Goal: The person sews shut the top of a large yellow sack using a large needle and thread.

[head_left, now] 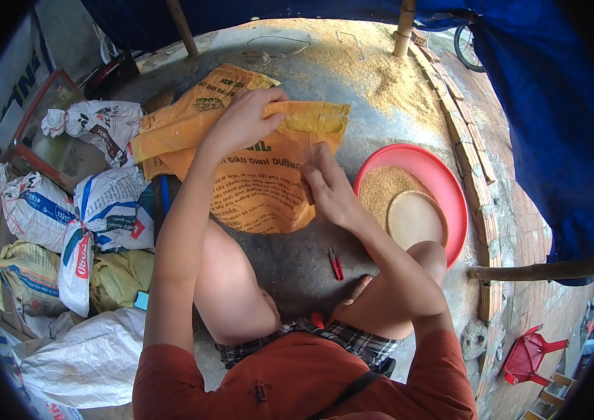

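An orange woven sack (255,189) with printed lettering is spread out in front of me. My left hand (244,119) grips its folded top edge, fingers curled over the material. My right hand (328,182) is closed in a pinch against the sack's right side, below the yellow strip of its edge (318,117). A thin, pale, needle-like piece (311,147) sticks up from the right fingertips. On the floor below the sack lie small red-handled thread snips (337,266), apart from both hands.
At right stands a red basin (454,210) of grain with a round sieve (417,220) in it. Tied sacks (111,210) are piled at left. Grain (381,70) is spread on the floor beyond. Bricks (475,182) line the right, with a pole (542,270) and red stool (534,353).
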### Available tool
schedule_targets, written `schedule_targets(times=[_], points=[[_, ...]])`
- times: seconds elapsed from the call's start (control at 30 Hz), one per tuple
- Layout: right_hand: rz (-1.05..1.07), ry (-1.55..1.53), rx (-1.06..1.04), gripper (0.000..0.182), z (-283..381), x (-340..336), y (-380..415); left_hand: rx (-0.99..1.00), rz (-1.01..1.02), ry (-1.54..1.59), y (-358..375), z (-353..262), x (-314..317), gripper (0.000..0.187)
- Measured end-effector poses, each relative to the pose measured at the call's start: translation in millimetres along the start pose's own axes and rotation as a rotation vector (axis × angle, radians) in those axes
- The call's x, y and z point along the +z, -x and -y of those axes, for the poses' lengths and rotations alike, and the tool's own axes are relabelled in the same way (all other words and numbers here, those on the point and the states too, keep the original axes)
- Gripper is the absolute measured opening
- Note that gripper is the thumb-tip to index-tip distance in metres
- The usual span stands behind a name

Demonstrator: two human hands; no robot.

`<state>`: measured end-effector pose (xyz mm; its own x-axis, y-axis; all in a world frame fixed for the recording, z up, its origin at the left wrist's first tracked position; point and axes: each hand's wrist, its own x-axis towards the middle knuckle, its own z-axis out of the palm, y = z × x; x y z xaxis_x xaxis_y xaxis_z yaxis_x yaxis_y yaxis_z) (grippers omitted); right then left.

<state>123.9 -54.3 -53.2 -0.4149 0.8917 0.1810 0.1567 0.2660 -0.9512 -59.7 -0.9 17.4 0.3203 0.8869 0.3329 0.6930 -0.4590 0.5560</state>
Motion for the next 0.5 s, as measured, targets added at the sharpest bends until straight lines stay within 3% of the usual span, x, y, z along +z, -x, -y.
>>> schedule_targets(times=[0.13,0.2,0.33,0.4,0.5], points=[[0.033,-0.33,0.068,0.028,10,8,0,-0.05,0.082,0.005,0,1,-4,0.025],[0.25,-0.314,0.271,0.031,27,-3,1,0.002,0.064,0.041,2,3,-3,0.024],[0.241,-0.277,0.37,0.03,33,1,-4,0.045,0.038,0.065,3,6,-1,0.025],[0.165,-0.739,0.246,0.03,17,6,-9,0.022,0.059,0.046,3,3,-2,0.025],[0.137,-0.73,0.298,0.033,25,7,-8,0.0,0.084,0.043,2,4,0,0.025]])
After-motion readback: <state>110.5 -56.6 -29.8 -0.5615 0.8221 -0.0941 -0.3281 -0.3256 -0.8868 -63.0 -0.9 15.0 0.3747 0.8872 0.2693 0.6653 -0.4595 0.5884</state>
